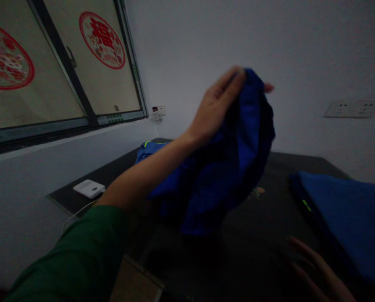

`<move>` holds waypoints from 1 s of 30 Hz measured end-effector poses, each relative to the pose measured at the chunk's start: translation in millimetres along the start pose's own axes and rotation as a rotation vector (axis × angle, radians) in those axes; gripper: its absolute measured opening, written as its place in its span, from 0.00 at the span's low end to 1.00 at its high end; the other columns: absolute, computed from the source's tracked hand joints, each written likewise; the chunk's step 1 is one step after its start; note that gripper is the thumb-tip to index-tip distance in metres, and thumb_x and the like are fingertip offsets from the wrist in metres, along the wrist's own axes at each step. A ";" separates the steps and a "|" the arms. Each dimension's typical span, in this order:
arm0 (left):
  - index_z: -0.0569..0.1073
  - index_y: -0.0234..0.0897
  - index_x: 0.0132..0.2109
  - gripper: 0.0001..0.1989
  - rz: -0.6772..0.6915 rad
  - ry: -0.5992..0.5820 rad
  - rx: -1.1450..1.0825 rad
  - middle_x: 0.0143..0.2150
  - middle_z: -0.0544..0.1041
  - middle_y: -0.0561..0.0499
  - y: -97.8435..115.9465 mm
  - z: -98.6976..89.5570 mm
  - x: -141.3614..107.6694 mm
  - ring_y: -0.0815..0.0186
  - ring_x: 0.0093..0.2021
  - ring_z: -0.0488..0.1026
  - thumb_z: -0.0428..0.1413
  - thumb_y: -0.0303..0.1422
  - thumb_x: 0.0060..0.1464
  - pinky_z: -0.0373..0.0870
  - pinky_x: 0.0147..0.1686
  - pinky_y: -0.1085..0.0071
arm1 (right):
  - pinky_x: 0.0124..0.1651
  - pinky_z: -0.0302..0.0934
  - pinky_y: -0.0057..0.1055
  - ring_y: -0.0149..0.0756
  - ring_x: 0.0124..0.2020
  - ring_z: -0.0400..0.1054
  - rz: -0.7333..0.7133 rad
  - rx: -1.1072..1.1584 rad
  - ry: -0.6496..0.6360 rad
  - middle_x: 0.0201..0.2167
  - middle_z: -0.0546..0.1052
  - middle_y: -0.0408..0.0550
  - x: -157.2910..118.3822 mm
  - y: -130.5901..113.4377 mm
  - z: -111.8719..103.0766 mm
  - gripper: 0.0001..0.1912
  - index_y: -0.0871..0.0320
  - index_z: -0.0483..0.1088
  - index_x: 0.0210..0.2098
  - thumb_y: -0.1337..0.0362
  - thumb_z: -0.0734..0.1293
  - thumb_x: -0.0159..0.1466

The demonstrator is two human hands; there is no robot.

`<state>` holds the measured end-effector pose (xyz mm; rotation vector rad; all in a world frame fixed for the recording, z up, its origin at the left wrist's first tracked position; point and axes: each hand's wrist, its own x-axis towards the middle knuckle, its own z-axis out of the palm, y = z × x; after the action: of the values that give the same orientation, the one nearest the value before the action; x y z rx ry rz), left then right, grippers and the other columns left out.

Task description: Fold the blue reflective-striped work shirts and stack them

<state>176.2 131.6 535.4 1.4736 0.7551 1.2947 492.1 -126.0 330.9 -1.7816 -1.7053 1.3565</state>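
My left hand (217,98) is raised in front of me with its fingers closed on a blue garment (248,138). The cloth hangs down in loose folds over the dark table, and a fingertip shows past its far side. What kind of garment it is cannot be made out. Low on the right, my right hand (319,268) hovers near the table, apart from the cloth, slightly blurred, its fingers stretched out and holding nothing. A folded blue garment (347,214) with a lime-green mark lies to the right of that hand.
More blue cloth with lime trim (152,146) lies at the back of the dark table (269,226). A white device (89,188) with a cable sits at the left edge. A brown box-like object (137,281) is at the bottom. Wall and window bound the table.
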 end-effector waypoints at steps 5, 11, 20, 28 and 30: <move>0.73 0.35 0.45 0.12 -0.319 -0.448 0.131 0.50 0.76 0.48 -43.1 91.9 -110.7 0.65 0.56 0.71 0.45 0.30 0.66 0.63 0.59 0.65 | 0.52 0.69 0.35 0.45 0.53 0.70 0.270 0.374 0.212 0.52 0.75 0.49 17.0 -51.7 -37.7 0.30 0.50 0.67 0.53 0.44 0.66 0.55; 0.70 0.37 0.55 0.15 -0.278 -0.507 0.399 0.59 0.71 0.45 -16.5 67.9 -181.8 0.63 0.62 0.64 0.50 0.33 0.63 0.58 0.63 0.63 | 0.58 0.63 0.42 0.46 0.52 0.70 0.230 0.271 0.294 0.49 0.76 0.48 18.7 -75.8 -54.0 0.25 0.50 0.72 0.46 0.44 0.66 0.55; 0.64 0.44 0.63 0.28 -0.850 -0.338 1.430 0.67 0.60 0.43 34.1 -160.8 -300.8 0.49 0.66 0.56 0.48 0.23 0.56 0.54 0.62 0.47 | 0.61 0.55 0.55 0.54 0.63 0.56 -0.444 -0.495 -0.043 0.62 0.65 0.55 7.8 -83.1 -1.9 0.25 0.54 0.66 0.58 0.57 0.63 0.62; 0.71 0.43 0.55 0.19 -0.800 -0.443 1.044 0.66 0.63 0.46 27.7 -153.4 -332.2 0.53 0.67 0.55 0.52 0.36 0.57 0.43 0.66 0.51 | 0.47 0.70 0.47 0.48 0.50 0.72 -0.291 -0.715 -0.120 0.57 0.71 0.57 12.3 -61.8 18.1 0.34 0.52 0.59 0.64 0.76 0.54 0.61; 0.72 0.40 0.51 0.18 -0.725 -0.197 0.916 0.58 0.72 0.44 29.7 -129.0 -312.1 0.53 0.61 0.64 0.50 0.40 0.57 0.50 0.64 0.55 | 0.53 0.67 0.45 0.43 0.53 0.70 -0.314 -0.616 -0.180 0.55 0.73 0.53 4.7 -62.7 13.0 0.35 0.52 0.61 0.63 0.78 0.52 0.59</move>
<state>-25.2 -126.9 448.6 1.7066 1.6774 0.2129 444.0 -111.9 371.0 -1.5881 -2.5819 0.9368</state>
